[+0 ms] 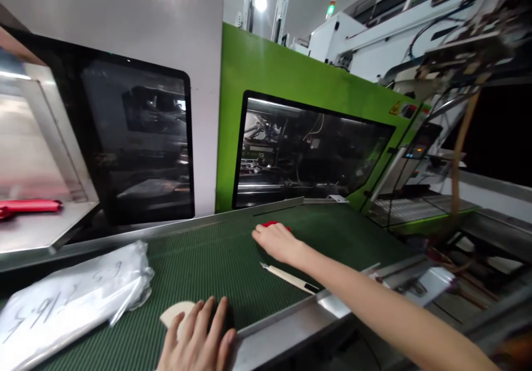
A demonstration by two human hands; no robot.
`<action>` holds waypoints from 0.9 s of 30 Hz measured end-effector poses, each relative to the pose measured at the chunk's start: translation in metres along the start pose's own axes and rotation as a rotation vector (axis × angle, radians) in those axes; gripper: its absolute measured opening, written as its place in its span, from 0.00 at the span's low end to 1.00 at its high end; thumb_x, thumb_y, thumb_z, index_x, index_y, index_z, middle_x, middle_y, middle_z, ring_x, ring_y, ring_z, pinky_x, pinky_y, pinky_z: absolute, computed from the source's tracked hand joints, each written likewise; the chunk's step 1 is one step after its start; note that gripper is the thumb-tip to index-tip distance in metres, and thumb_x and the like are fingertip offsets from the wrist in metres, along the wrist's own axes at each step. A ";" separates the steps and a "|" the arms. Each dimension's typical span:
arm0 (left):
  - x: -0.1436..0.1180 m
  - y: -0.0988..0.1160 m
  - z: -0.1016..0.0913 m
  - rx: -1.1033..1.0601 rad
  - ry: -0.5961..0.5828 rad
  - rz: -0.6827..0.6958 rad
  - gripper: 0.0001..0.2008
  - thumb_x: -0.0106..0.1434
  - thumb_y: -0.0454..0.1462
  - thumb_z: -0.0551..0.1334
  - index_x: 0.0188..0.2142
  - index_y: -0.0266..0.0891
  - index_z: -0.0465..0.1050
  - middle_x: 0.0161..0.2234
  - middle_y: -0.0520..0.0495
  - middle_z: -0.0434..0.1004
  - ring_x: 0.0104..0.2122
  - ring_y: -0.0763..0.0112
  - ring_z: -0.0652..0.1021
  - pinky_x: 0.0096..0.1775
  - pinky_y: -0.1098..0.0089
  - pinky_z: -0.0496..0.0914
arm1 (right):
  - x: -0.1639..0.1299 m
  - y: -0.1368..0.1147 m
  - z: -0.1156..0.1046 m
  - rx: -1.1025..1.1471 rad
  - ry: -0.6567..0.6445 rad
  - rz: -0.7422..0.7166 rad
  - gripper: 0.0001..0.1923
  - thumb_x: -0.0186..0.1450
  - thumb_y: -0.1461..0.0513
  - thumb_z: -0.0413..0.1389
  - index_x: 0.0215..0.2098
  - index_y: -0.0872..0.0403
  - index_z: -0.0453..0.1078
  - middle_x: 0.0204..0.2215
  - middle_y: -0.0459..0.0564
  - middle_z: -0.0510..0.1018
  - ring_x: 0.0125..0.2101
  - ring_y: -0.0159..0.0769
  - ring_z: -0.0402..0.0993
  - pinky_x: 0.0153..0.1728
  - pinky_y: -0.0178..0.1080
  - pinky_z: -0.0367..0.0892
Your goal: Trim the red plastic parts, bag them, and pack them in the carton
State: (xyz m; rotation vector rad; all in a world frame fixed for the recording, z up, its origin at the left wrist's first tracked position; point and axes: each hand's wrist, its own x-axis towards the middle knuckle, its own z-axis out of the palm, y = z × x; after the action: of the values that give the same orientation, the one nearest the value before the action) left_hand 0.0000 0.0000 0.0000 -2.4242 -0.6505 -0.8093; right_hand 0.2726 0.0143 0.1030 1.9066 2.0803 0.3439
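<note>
My left hand [198, 335] lies flat at the near edge of the green ribbed conveyor belt [208, 254], fingers stretched and slightly apart. Under its fingertips shows a flat beige piece [177, 311] with a rounded edge; the rest of it is hidden. Farther off, my right hand [276, 243] reaches across the belt, its fingers bent down over a small red thing [270, 223]. Only the top edge of that red thing shows, so its kind is unclear. Nearer than the right hand, a craft knife [291, 279] with a pale handle and a metal blade rests on the belt.
At left on the belt is a clear plastic bag [75, 299] with handwritten marks. A metal rail [282, 329] edges the near side. Behind stands a green machine [307, 77] with a dark window. A red tool handle [31, 207] sits on a metal ledge.
</note>
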 end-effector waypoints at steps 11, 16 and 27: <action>-0.046 0.029 -0.044 -0.246 0.116 -0.165 0.29 0.63 0.33 0.60 0.63 0.35 0.58 0.60 0.35 0.66 0.59 0.54 0.67 0.54 0.56 0.65 | -0.060 -0.079 -0.042 -0.019 0.432 -0.325 0.15 0.70 0.68 0.45 0.47 0.58 0.72 0.40 0.56 0.80 0.32 0.36 0.73 0.28 0.39 0.66; -0.046 0.051 -0.084 -0.841 0.313 -0.592 0.27 0.68 0.33 0.56 0.65 0.42 0.54 0.60 0.35 0.63 0.59 0.54 0.68 0.58 0.52 0.67 | -0.131 -0.166 -0.082 0.477 0.993 -0.420 0.12 0.69 0.65 0.50 0.46 0.57 0.72 0.37 0.49 0.82 0.27 0.33 0.72 0.23 0.40 0.66; -0.072 0.009 -0.156 -2.464 0.119 -1.578 0.22 0.69 0.44 0.55 0.57 0.35 0.63 0.44 0.37 0.75 0.35 0.65 0.76 0.34 0.67 0.74 | -0.092 -0.037 0.006 0.455 0.251 0.131 0.15 0.64 0.57 0.51 0.39 0.55 0.78 0.35 0.56 0.81 0.32 0.43 0.77 0.30 0.40 0.68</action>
State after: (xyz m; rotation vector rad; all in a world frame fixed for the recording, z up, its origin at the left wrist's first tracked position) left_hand -0.1099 -0.1180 0.0592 0.3423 0.5102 0.8399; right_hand 0.2474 -0.0807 0.0891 2.3728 2.3575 0.1493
